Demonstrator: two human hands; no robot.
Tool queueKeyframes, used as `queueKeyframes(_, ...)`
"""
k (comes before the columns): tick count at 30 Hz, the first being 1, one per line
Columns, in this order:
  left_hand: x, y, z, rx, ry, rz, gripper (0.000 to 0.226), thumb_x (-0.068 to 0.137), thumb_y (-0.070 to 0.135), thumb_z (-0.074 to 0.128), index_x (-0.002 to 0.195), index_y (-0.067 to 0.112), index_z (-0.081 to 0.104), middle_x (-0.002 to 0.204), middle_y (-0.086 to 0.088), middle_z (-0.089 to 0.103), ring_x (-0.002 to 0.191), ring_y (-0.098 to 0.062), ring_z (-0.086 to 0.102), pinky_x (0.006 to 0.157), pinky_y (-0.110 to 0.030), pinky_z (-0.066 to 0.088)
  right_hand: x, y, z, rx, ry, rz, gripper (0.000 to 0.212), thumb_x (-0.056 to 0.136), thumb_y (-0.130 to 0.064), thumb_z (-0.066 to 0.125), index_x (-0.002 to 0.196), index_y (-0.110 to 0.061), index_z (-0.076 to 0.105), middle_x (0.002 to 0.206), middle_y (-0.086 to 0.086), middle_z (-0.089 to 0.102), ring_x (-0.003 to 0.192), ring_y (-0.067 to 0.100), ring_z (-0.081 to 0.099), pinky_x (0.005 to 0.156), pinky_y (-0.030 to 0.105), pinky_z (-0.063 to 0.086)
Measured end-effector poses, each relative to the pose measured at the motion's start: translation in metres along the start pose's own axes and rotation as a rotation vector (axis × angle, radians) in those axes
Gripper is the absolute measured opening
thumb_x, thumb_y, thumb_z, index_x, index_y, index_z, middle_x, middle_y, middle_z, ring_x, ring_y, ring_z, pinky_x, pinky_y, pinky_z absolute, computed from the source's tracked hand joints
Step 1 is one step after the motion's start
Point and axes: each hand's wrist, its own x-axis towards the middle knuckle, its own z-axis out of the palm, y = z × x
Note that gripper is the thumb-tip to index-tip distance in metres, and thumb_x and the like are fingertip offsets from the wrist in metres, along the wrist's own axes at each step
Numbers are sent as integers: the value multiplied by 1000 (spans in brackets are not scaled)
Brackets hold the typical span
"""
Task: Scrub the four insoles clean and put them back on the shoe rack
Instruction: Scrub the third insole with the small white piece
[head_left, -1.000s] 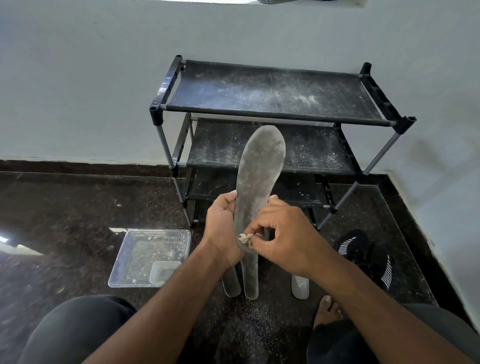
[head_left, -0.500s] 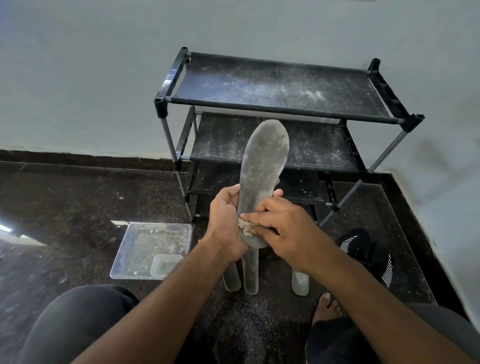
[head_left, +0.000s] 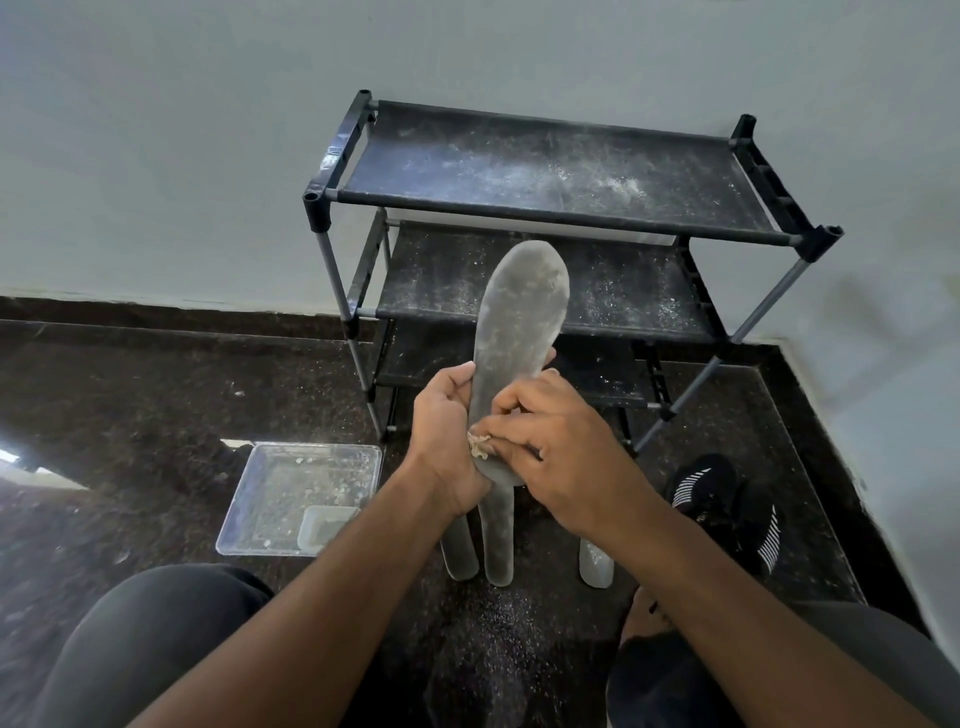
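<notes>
Left hand (head_left: 445, 426) is gripping insole (head_left: 519, 322); right hand (head_left: 563, 447) is pinching scrubber (head_left: 479, 445) near its heel. Tray (head_left: 260, 519) left is holding grit, rack (head_left: 545, 208) standing far.

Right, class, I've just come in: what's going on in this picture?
A person sits on the floor cleaning shoe insoles. The left hand holds one grey insole upright, while the right hand rubs a small scrubber against its lower part. Three more insoles lie on the floor beneath. The dusty shoe rack behind holds no insoles.

Tray (head_left: 291, 470) left of floor insoles (head_left: 497, 540)
</notes>
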Motion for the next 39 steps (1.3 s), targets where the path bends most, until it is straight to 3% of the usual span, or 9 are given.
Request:
queueKeyframes(4, -1, 13, -1, -66, -30, 54, 59, 103, 30, 30, 134, -5, 65, 140, -20, 64, 110, -29, 66, 106, -39, 50, -5, 3, -10, -46, -70, -89, 13, 89, -25, 70, 96, -24, 80, 96, -12, 60, 97, 10, 45, 86, 18, 40)
queueKeyframes(8, 0, 7, -3, -34, -22, 35, 59, 104, 30, 29, 127, -7, 69, 135, -20, 67, 110, -30, 67, 102, -37, 53, -4, -1, 2, -45, -8, -58, 11, 89, -17, 70, 96, -17, 79, 90, -8, 62, 97, 10, 50, 87, 26, 47)
queueKeyframes(12, -1, 10, -2, -56, -35, 37, 58, 102, 29, 32, 129, -7, 68, 137, -21, 66, 108, -29, 66, 105, -36, 50, -5, -2, 6, 25, 63, 18, 12, 91, -13, 69, 100, -15, 77, 93, -8, 63, 97, 1, 46, 90, 13, 39)
queueKeyframes(17, -1, 14, -3, -76, -45, 39, 59, 101, 30, 33, 134, -7, 64, 136, -21, 64, 102, -27, 64, 101, -35, 50, -8, -5, 8, 40, 42, -47, 12, 88, -13, 72, 99, -13, 78, 90, -6, 64, 93, 6, 50, 87, 16, 43)
queueKeyframes(23, -3, -3, 2, 9, -2, -11, 56, 103, 30, 34, 136, -5, 62, 136, -22, 66, 124, -31, 67, 101, -36, 55, 0, -3, 6, 53, 140, 94, 12, 88, -9, 70, 95, -16, 76, 90, -7, 66, 97, 6, 53, 88, 27, 48)
queueKeyframes(28, -2, 6, 0, -14, 6, 28, 57, 103, 30, 32, 137, -6, 60, 138, -23, 65, 110, -31, 70, 98, -38, 58, -5, -4, 5, 178, 58, 53, 11, 84, -10, 78, 94, -16, 80, 90, -8, 69, 97, 6, 57, 86, 28, 51)
queueKeyframes(32, -1, -4, -2, 23, 32, -21, 56, 104, 30, 35, 140, -4, 59, 144, -24, 61, 129, -32, 62, 99, -36, 57, -4, -4, 4, -5, 88, 51, 8, 88, -16, 73, 93, -18, 79, 88, -7, 65, 95, 8, 53, 84, 31, 50)
queueKeyframes(36, -2, -11, 1, 41, 1, -99, 59, 103, 36, 39, 150, 1, 52, 149, -19, 55, 134, -30, 55, 111, -41, 45, 6, 2, 2, -149, 172, 102, 11, 93, -17, 64, 95, -14, 74, 88, -5, 62, 95, 14, 52, 81, 37, 50)
queueKeyframes(39, 1, -3, -2, 22, -8, -64, 60, 102, 34, 40, 151, 0, 49, 156, -19, 49, 147, -31, 46, 121, -40, 38, 4, 0, 4, -102, 129, 79, 12, 92, -15, 64, 97, -15, 75, 90, -6, 62, 97, 13, 51, 85, 34, 49)
